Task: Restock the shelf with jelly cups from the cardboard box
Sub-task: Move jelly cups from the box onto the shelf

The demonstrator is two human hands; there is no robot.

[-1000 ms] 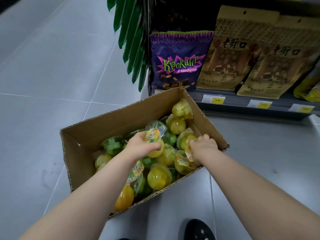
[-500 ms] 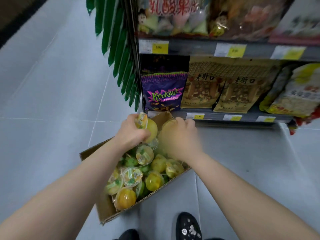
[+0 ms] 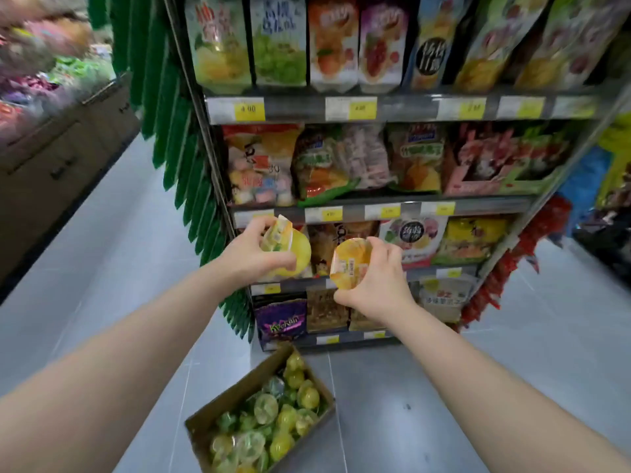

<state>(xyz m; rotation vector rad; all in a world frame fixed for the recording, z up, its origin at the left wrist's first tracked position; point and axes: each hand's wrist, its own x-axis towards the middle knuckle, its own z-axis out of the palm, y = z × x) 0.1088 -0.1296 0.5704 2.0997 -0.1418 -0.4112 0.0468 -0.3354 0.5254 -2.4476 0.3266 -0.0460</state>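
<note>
While both bare arms reach forward in the head view, the left hand (image 3: pixel 252 256) curls its fingers and thumb round a rounded, translucent yellow jelly cup (image 3: pixel 297 256) with a printed foil lid. The right hand (image 3: pixel 377 286) grips an orange jelly cup (image 3: pixel 351 264), dome-shaped, with its flat lid tilted towards the camera (the print is too blurred to read). The two cups are held up slightly apart in front of the metal shelf (image 3: pixel 409 109), whose tiers are packed with glossy, crinkled snack bags. Below, on the smooth grey tiled floor (image 3: pixel 426 387), the open cardboard box (image 3: pixel 225 394) stands at an angle just before the lowest tier. It holds a loose heap of green and yellow jelly cups (image 3: pixel 273 421) in clear plastic.
</note>
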